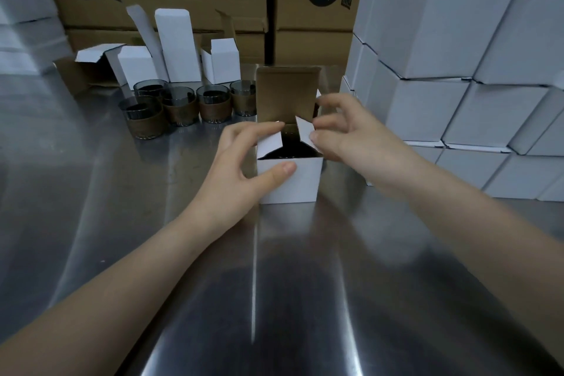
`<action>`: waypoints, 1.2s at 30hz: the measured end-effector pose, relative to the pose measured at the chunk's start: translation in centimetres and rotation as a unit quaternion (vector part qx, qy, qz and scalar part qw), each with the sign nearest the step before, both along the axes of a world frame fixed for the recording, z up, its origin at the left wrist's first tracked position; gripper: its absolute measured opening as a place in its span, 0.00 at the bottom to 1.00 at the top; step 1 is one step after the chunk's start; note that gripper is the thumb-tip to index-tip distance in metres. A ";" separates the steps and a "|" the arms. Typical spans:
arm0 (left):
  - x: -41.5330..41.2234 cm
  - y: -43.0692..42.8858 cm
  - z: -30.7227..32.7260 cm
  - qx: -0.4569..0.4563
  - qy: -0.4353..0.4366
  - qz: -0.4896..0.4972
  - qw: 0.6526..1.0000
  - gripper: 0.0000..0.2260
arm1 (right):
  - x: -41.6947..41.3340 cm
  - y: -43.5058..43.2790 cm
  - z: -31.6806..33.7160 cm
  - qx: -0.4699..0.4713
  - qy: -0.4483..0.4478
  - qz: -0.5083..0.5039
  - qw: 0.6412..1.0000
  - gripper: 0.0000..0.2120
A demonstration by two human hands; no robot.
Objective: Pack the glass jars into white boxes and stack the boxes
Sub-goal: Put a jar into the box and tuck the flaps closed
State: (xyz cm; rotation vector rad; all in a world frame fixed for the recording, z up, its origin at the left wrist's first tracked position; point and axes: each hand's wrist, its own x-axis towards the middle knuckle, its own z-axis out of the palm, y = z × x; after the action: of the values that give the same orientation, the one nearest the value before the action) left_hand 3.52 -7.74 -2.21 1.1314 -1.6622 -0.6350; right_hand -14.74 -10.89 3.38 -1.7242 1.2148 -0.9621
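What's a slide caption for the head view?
Left hand and right hand fold the side flaps of a white box; glass jars stand behind.

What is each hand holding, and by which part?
Both hold the white box. The left hand grips its left corner, thumb on the front, fingers on the left flap; the right hand pinches the right flap.

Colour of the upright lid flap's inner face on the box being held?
Brown cardboard on the lid flap; the box outside is white. Head view.
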 end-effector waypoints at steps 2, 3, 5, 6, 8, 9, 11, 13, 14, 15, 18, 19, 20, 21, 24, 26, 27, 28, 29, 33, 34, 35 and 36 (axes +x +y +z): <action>-0.1 0.0 0.3 0.011 0.025 0.000 1.000 0.14 | -0.1 -0.1 -0.9 0.013 -0.060 -0.003 0.998 0.25; -0.1 0.0 0.4 0.012 0.034 0.003 0.999 0.12 | -0.1 -0.2 -1.3 0.021 -0.082 -0.002 0.996 0.26; -0.1 -0.1 0.7 0.022 0.053 0.010 0.998 0.10 | 0.0 -0.5 -1.8 0.031 -0.110 0.008 0.993 0.29; -0.1 -0.1 0.8 0.031 0.072 0.009 0.997 0.10 | 0.1 -0.6 -2.0 0.029 -0.117 0.017 0.993 0.29; -0.2 -0.1 1.0 0.053 0.120 0.003 0.991 0.11 | 0.3 -0.8 -2.5 0.016 -0.119 0.033 0.992 0.28; -0.4 -0.2 1.0 0.064 0.142 0.004 0.988 0.12 | 0.4 -0.9 -2.6 0.011 -0.121 0.036 0.992 0.27; -0.6 -0.2 1.0 0.075 0.192 0.000 0.979 0.14 | 0.4 -1.2 -3.0 0.008 -0.136 0.037 0.990 0.26; -0.6 -0.2 1.1 0.076 0.246 -0.017 0.966 0.20 | 0.4 -1.4 -3.3 0.005 -0.141 0.035 0.989 0.24; -0.5 -0.2 1.0 0.075 0.262 -0.029 0.962 0.23 | 0.5 -1.4 -3.4 0.002 -0.138 0.036 0.990 0.22; -0.4 -0.3 1.0 0.076 0.266 -0.042 0.960 0.26 | 0.5 -1.4 -3.6 -0.005 -0.133 0.036 0.990 0.21; -0.2 -0.3 0.9 0.079 0.241 -0.066 0.965 0.26 | 0.4 -1.2 -4.0 -0.032 -0.108 0.036 0.993 0.16; -0.2 -0.3 0.8 0.079 0.230 -0.067 0.968 0.23 | 0.3 -1.2 -4.2 -0.039 -0.101 0.037 0.993 0.15; -0.2 -0.2 0.8 0.081 0.224 -0.067 0.969 0.19 | 0.3 -1.2 -4.4 -0.040 -0.097 0.039 0.994 0.14; -0.2 -0.1 0.9 0.087 0.226 -0.066 0.968 0.15 | 0.2 -1.4 -4.5 -0.037 -0.097 0.041 0.994 0.14; -0.1 -0.3 0.8 0.111 0.238 -0.054 0.963 0.12 | -0.1 -1.4 -4.5 -0.026 -0.114 0.038 0.992 0.17; 0.0 -0.2 0.9 0.114 0.252 -0.056 0.959 0.14 | -0.3 -1.5 -4.7 -0.023 -0.119 0.050 0.991 0.17; 0.0 -0.1 0.9 0.110 0.265 -0.062 0.956 0.15 | -0.1 -1.8 -4.6 -0.034 -0.094 0.055 0.994 0.17; 0.0 -0.2 1.0 0.107 0.281 -0.072 0.951 0.16 | 0.0 -1.9 -4.6 -0.050 -0.066 0.064 0.995 0.17; 0.3 0.0 0.8 0.106 0.288 -0.076 0.949 0.17 | 0.1 -2.1 -4.5 -0.054 -0.047 0.072 0.995 0.16; 0.6 -0.9 0.8 0.119 0.222 -0.054 0.966 0.10 | -0.7 -1.8 -4.5 -0.074 -0.007 0.123 0.990 0.22; 0.7 -0.9 0.8 0.120 0.197 -0.054 0.972 0.07 | -1.1 -1.4 -4.6 -0.087 0.008 0.137 0.987 0.25; 0.9 -0.7 0.7 0.105 0.151 -0.063 0.981 0.10 | -1.3 -1.2 -4.7 -0.085 0.011 0.144 0.986 0.27; 1.0 -0.4 0.5 0.083 0.104 -0.078 0.988 0.15 | -1.6 -1.0 -4.9 -0.087 0.011 0.144 0.986 0.28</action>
State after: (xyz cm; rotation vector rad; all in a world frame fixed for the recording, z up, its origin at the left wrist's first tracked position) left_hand 4.49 -8.19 -1.72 1.0187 -1.5481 -0.9727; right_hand -16.36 -11.86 -1.52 -1.9866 0.8835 -0.8962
